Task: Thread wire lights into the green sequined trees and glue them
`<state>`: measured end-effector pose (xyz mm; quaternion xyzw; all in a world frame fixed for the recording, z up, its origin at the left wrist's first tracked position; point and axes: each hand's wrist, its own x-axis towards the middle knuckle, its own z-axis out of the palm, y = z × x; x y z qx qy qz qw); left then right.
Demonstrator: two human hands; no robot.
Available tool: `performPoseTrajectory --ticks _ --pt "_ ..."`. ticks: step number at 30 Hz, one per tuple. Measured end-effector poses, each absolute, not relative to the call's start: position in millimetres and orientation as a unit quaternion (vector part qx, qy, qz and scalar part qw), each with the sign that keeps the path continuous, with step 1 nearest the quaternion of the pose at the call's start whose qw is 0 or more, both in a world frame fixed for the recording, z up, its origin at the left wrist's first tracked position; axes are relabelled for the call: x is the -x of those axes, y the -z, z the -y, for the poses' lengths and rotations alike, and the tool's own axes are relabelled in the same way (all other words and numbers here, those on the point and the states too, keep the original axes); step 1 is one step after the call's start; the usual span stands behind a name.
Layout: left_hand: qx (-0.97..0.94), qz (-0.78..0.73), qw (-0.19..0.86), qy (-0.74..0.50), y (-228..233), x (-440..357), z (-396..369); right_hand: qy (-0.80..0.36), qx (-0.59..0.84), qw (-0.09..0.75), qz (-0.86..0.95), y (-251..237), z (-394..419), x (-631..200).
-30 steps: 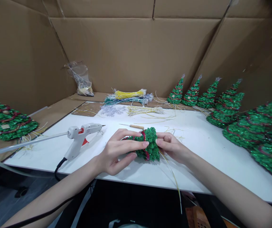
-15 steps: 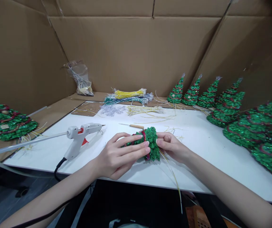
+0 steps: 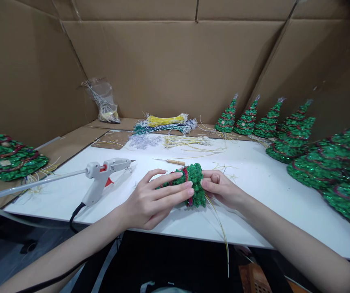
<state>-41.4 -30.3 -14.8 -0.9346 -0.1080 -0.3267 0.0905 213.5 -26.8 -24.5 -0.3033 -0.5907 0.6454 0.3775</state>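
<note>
A small green tinsel Christmas tree [image 3: 197, 185] with a dark red garland lies on its side on the white table, its base toward the right. Over its upper part rests my left hand [image 3: 156, 199], fingers curved around it and holding it down. At the base rim, the fingertips of my right hand [image 3: 219, 185] are pinched together; what lies between them is hidden. Thin yellow and white wires [image 3: 222, 228] trail from the base over the table's front edge. Just behind the tree lies a wooden-handled awl [image 3: 175, 162].
A white hot glue gun [image 3: 101, 175] stands at the left with a long glue stick. Bundled wires [image 3: 167, 121] and clear snowflake shapes [image 3: 145, 141] lie at the back. Several finished-looking trees [image 3: 272, 122] line the right; another tree [image 3: 12, 156] leans at the left. Cardboard walls [image 3: 162, 61] enclose the table.
The trailing wires have swung slightly to the left. Both hands stay almost in the same place on the tree.
</note>
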Motion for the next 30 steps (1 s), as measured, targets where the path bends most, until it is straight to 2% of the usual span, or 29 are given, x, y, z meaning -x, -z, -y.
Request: performPoseTrajectory --ticks 14,22,30 --pt "0.938 0.121 0.046 0.323 14 42 30 -0.647 0.308 0.369 0.591 24 26 -216" --pt "0.913 0.120 0.002 0.390 14 43 29 -0.652 0.305 0.353 0.597 20 26 -218" --pt "0.909 0.134 -0.010 0.395 12 44 26 -0.618 0.327 0.337 0.631 17 21 -227"
